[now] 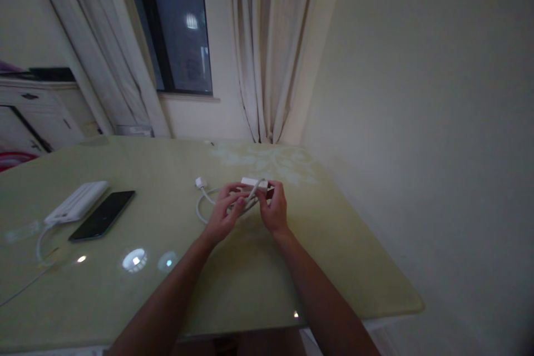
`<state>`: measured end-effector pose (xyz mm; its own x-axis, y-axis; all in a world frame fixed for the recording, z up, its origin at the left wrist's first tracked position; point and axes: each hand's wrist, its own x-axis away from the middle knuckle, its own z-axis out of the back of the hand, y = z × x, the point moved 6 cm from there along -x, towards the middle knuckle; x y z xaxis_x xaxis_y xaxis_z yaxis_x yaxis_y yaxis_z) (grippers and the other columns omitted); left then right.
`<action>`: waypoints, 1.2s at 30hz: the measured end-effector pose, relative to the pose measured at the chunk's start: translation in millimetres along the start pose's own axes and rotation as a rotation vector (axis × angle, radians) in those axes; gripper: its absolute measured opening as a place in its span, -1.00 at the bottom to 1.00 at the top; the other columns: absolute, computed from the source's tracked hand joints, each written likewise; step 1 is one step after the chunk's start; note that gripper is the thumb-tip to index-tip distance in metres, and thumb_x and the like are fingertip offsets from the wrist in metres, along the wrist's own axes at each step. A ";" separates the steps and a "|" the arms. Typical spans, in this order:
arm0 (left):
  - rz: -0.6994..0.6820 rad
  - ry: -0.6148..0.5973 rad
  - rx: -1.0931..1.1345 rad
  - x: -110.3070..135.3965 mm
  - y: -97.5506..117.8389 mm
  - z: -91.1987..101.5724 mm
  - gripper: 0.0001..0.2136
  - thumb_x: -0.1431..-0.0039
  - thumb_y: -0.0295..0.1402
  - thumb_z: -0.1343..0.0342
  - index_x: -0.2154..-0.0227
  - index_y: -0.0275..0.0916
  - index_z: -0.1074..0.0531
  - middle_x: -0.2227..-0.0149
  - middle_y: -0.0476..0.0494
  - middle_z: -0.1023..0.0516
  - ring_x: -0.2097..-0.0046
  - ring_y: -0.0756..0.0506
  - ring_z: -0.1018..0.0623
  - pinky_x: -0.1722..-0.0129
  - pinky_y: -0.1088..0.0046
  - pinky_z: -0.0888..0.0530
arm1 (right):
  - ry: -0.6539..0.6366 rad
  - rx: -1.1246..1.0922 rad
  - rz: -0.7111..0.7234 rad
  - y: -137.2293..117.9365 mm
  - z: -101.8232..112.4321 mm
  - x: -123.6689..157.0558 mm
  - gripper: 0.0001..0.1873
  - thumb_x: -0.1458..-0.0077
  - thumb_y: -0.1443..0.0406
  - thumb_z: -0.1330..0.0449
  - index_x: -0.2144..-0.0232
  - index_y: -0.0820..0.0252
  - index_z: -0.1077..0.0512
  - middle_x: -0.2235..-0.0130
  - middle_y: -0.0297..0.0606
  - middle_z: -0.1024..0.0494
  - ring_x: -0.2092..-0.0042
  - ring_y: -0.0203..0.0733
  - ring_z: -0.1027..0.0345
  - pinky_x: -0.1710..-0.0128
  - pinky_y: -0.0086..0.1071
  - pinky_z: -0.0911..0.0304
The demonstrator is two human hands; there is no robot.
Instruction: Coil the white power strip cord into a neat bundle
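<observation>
A white rectangular block [250, 181] with a white cable [197, 212] is between my hands, above the middle of the table. My right hand [273, 208] grips the block's right end, thumb and fingers closed around it where the cable crosses. My left hand [226, 212] is closed on the cable at the block's left side; its fingers partly cover both. To the left, the cable makes a loop on the tabletop and ends in a small white plug [201, 182]. Which part of the cable each fingertip pinches is hard to make out.
On the pale green glossy table [325, 267], a black phone [102, 216] lies at left beside a white power bank [78, 202] with a white cord [39, 245]. A wall [417, 122] borders the right edge. Curtains [271, 44] and a window stand behind.
</observation>
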<state>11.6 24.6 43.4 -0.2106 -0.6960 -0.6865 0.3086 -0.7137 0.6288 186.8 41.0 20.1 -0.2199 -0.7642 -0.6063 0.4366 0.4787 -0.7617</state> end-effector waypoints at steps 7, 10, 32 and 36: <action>0.087 0.201 -0.247 1.0 -8.5 8.3 -0.39 -0.16 -0.06 -0.29 -0.23 -0.15 -0.36 -0.20 -0.31 -0.40 -0.24 -0.31 -0.38 -0.27 -0.02 -0.26 | 0.002 -0.135 -0.147 21.6 -7.1 -1.6 -0.61 -0.23 0.12 -0.21 -0.03 0.16 -0.31 0.09 -0.16 -0.55 0.20 -0.16 -0.49 0.18 -0.28 -0.41; 0.312 0.133 -0.099 1.8 -35.0 4.9 -0.24 -0.08 0.01 -0.30 -0.28 -0.21 -0.24 -0.07 -0.29 -0.49 -0.03 -0.26 -0.54 -0.03 0.12 -0.46 | 0.072 -0.206 -0.212 28.0 -6.6 -2.8 -0.61 -0.18 0.09 -0.23 0.03 0.15 -0.35 0.11 -0.17 -0.57 0.22 -0.18 -0.48 0.21 -0.31 -0.42; 0.686 0.668 1.021 3.2 -67.5 30.5 -0.50 0.00 -0.14 -0.39 0.53 -0.19 -0.11 0.65 0.26 -0.06 0.66 0.15 -0.08 0.65 0.64 -0.17 | 0.214 -0.562 -0.681 97.0 -2.1 -9.8 -0.89 0.13 0.29 -0.25 0.48 0.22 -0.48 0.45 -0.31 -0.52 0.43 -0.29 -0.42 0.48 -0.47 -0.36; 0.637 0.683 1.096 -0.3 -63.4 58.3 -0.46 -0.18 -0.08 -0.26 0.55 -0.17 0.02 0.69 0.24 0.01 0.69 0.13 0.05 0.73 0.56 0.06 | 0.284 -0.582 -0.671 108.4 4.4 -13.4 -0.98 0.16 0.36 -0.17 0.55 0.17 -0.37 0.53 -0.39 -0.45 0.54 -0.34 -0.33 0.55 -0.48 -0.32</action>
<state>-61.9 65.4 25.0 0.2633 -0.9643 -0.0268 -0.7423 -0.2202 0.6329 240.9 101.2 -53.3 -0.5063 -0.8619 0.0272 -0.3480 0.1754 -0.9209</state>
